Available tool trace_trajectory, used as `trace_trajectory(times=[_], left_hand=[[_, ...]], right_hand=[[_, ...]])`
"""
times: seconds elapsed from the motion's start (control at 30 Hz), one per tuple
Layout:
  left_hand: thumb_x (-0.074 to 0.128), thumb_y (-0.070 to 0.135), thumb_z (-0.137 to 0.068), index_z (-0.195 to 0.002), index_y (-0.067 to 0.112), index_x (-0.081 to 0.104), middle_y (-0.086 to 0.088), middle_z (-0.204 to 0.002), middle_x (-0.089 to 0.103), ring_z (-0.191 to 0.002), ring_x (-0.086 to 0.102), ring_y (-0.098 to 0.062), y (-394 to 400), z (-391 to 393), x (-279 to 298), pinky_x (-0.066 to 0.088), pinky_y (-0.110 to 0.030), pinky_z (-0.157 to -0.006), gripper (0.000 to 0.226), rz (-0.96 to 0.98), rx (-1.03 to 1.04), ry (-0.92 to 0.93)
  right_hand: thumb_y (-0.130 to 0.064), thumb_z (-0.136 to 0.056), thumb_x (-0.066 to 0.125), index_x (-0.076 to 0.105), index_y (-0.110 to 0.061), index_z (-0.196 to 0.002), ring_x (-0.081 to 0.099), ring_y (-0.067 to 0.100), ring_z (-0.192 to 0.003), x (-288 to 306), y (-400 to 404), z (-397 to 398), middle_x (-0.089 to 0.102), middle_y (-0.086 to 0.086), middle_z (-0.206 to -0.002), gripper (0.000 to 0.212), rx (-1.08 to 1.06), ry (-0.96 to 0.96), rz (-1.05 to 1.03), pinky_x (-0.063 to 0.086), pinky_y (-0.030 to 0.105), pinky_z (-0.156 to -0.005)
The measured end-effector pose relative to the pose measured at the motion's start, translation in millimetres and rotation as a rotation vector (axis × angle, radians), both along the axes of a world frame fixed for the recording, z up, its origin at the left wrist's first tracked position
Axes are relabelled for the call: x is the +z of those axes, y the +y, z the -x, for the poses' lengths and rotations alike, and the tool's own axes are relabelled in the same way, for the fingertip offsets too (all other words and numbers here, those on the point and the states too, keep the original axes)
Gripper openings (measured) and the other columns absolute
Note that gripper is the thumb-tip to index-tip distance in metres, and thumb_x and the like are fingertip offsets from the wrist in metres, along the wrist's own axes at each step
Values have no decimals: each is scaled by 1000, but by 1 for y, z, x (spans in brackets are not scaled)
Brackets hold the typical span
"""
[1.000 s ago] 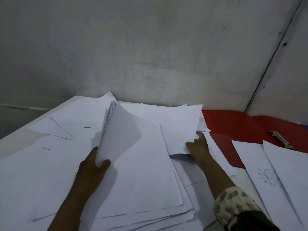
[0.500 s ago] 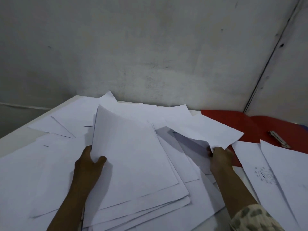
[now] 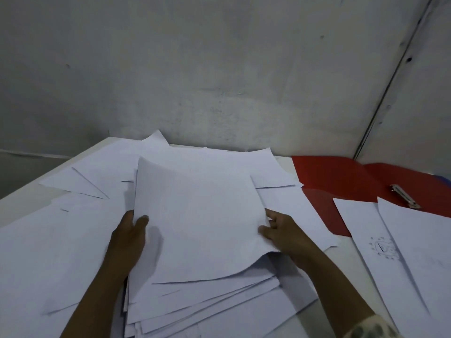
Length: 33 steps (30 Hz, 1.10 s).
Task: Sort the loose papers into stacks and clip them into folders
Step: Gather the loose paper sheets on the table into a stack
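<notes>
A stack of white papers (image 3: 200, 215) lies tilted in the middle of the table, its top sheet curved and raised at the front. My left hand (image 3: 129, 237) grips the stack's left edge, thumb on top. My right hand (image 3: 280, 232) pinches the right edge of the top sheet. More loose white sheets (image 3: 48, 240) spread under and around the stack. An open red folder (image 3: 341, 181) with a metal clip (image 3: 405, 196) lies at the right.
Two white sheets (image 3: 402, 252), one with a small printed emblem, overlap the red folder at the right. The white table (image 3: 19, 191) meets a grey wall at the back. Its left edge runs diagonally past the scattered papers.
My right hand has brought a loose sheet from the right onto the stack held by my left hand. The stack has lowered and flattened toward the table.
</notes>
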<state>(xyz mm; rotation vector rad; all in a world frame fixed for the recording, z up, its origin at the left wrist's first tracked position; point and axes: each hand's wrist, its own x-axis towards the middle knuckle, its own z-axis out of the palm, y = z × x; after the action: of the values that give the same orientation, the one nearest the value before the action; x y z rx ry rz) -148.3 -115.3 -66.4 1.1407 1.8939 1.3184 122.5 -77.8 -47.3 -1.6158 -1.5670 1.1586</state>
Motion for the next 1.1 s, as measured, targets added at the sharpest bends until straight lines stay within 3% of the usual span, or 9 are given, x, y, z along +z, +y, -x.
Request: trace_trajectory(times=[0.07, 0.17, 0.27, 0.33, 0.47, 0.57, 0.87, 0.97, 1.1], left_hand=[[43, 31, -96, -133, 6, 43, -15, -129, 53, -112, 50, -30, 1, 1, 0, 37, -35, -92, 44, 22, -24, -22], [55, 32, -90, -131, 12, 44, -9, -119, 55, -99, 51, -24, 0, 0, 2, 40, -34, -86, 47, 10, -71, -72], [65, 22, -84, -132, 12, 41, -3, -110, 51, -96, 49, -22, -2, 2, -1, 40, -33, -81, 54, 16, -104, -24], [66, 17, -84, -133, 11, 40, -3, -109, 50, -96, 49, -21, -2, 2, -2, 40, -33, -81, 56, 13, -109, 7], [64, 15, -85, -133, 12, 39, -4, -111, 51, -95, 49, -21, -1, 1, -3, 40, -32, -82, 55, -7, -110, 14], [65, 15, -84, -133, 12, 39, -5, -109, 51, -94, 49, -22, 0, 3, -5, 40, -33, -81, 55, -12, -106, 25], [64, 15, -85, -134, 13, 39, -13, -122, 55, -95, 49, -22, 0, 3, -6, 40, -32, -82, 56, -28, -113, 39], [64, 15, -85, -134, 12, 39, -15, -124, 55, -95, 48, -21, 1, 3, -5, 39, -31, -82, 56, -28, -112, 58], [62, 14, -86, -135, 12, 38, -13, -125, 55, -95, 48, -19, -1, 1, -4, 38, -30, -82, 55, -41, -124, 56]], right_hand=[[-11, -92, 52, 45, -14, -136, 55, 11, -86, 1, -4, 6, 60, -3, -97, 44, 110, -144, -42, 43, 16, -74], [-22, -94, 50, 29, -15, -145, 50, 16, -100, 1, -5, 14, 56, 5, -115, 56, 177, -353, -82, 34, 17, -84], [-28, -96, 47, 42, -9, -136, 53, 20, -102, 1, -8, 23, 55, 9, -113, 45, 227, -470, -100, 40, 24, -90], [-32, -96, 45, 56, -12, -119, 55, 20, -103, -3, -9, 25, 55, 10, -116, 33, 151, -469, -143, 41, 29, -100], [-37, -94, 46, 40, -15, -138, 43, 22, -126, -7, -4, 13, 43, 9, -138, 50, -192, -535, -207, 38, 34, -103], [-43, -91, 47, 33, -14, -141, 34, 25, -132, -11, 7, 6, 40, 8, -143, 59, -193, -653, -146, 32, 38, -105], [-13, -89, 56, 39, -15, -140, 45, 24, -124, -13, 26, 23, 51, 8, -134, 54, -185, -349, -302, 38, 33, -106], [-11, -91, 54, 38, -13, -141, 47, 26, -125, -10, 29, 19, 49, 13, -137, 53, -164, -236, -224, 37, 28, -101], [-8, -91, 52, 56, -1, -125, 56, 23, -107, -4, 34, 3, 59, 13, -126, 35, -273, -148, -255, 40, 26, -89]])
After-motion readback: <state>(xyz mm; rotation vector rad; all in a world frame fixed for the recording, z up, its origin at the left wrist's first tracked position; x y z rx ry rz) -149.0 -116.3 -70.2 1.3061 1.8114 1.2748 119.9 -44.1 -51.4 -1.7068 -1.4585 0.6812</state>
